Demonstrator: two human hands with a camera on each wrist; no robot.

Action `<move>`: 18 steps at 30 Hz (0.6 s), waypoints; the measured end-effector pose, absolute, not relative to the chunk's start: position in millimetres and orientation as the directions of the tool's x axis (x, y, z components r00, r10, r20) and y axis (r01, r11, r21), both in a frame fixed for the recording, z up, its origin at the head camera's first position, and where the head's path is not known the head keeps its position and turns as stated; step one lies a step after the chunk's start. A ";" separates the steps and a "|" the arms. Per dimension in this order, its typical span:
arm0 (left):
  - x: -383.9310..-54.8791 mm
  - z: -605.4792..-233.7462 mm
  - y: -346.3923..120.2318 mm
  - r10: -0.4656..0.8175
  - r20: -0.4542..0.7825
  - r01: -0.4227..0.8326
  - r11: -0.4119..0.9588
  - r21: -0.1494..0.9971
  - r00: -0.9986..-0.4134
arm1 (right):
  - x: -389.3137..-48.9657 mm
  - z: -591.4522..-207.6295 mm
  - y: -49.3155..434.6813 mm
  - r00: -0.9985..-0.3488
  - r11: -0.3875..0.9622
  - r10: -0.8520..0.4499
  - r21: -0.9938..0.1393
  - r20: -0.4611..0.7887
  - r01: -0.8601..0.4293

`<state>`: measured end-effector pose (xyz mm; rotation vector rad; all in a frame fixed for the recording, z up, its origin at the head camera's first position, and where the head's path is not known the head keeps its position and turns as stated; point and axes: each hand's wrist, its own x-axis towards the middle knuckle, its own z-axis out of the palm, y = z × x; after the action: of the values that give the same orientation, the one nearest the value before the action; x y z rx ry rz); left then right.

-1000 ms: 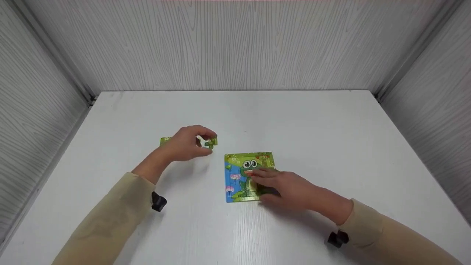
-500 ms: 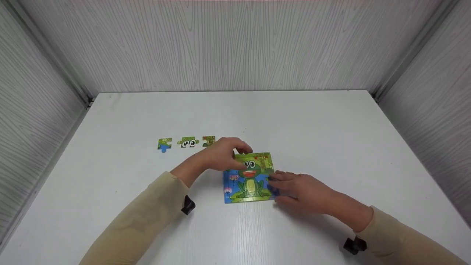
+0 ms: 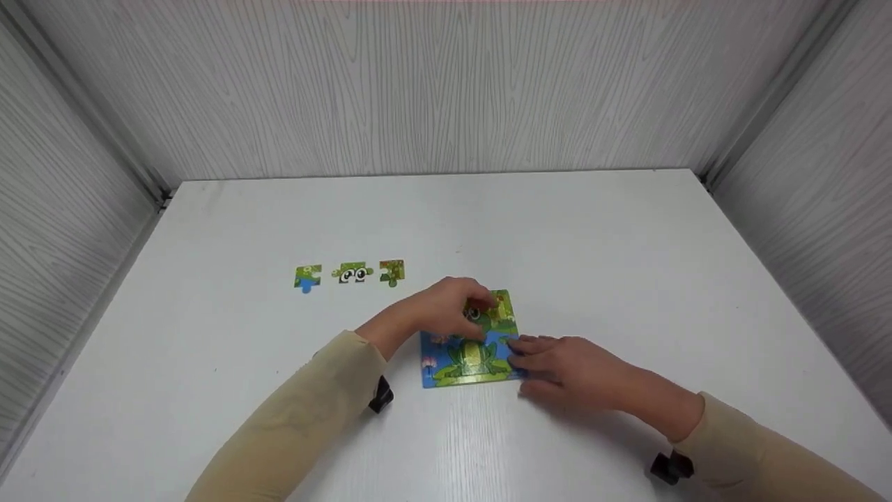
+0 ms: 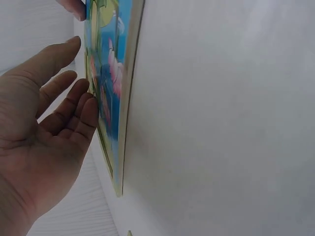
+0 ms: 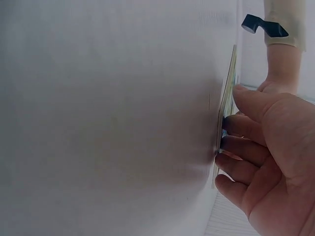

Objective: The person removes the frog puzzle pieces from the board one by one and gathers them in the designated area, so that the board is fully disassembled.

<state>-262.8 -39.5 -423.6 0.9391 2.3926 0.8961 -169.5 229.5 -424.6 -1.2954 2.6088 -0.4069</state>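
Observation:
A square frog jigsaw puzzle board (image 3: 460, 381) lies on the white table between my hands. My left hand (image 3: 449, 307) is over its upper part, covering some of the frog's face. In the left wrist view, the left thumb and fingers are apart with nothing visible between them, fingertips right at the board's printed face. The right hand (image 3: 568, 369) rests at the board's right edge with fingers loosely bent. From the right wrist view, the right fingertips touch the board's edge (image 5: 227, 93).
Behind and left of the board, three loose jigsaw pieces lie in a row: a green-and-blue piece (image 3: 307, 276), a piece with the frog's eyes (image 3: 353, 273) and a green piece with red spots (image 3: 393, 272). Pale wood-grain walls (image 3: 446, 84) enclose the table.
My left hand let go of the green piece at the row's right end and moved right and nearer, onto the board. The right hand drew back from the board's middle to its right edge.

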 end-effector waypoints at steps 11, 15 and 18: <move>-264.6 -427.0 -34.4 0.749 -0.170 0.485 0.565 0.667 -0.640 | -169.2 -423.6 225.7 -0.584 0.571 -0.810 -0.317 -0.062 -0.758; -264.2 -425.3 -33.4 0.754 -0.189 0.499 0.578 0.646 -0.629 | -169.4 -424.6 226.6 -0.586 0.570 -0.809 -0.318 -0.055 -0.758; -263.8 -424.3 -32.6 0.758 -0.207 0.503 0.585 0.636 -0.619 | -169.1 -424.8 227.3 -0.592 0.581 -0.803 -0.320 -0.073 -0.748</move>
<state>-263.8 -32.6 -424.3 1.0075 2.3545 0.7398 -169.1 227.3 -424.8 -1.2944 2.6016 -0.3797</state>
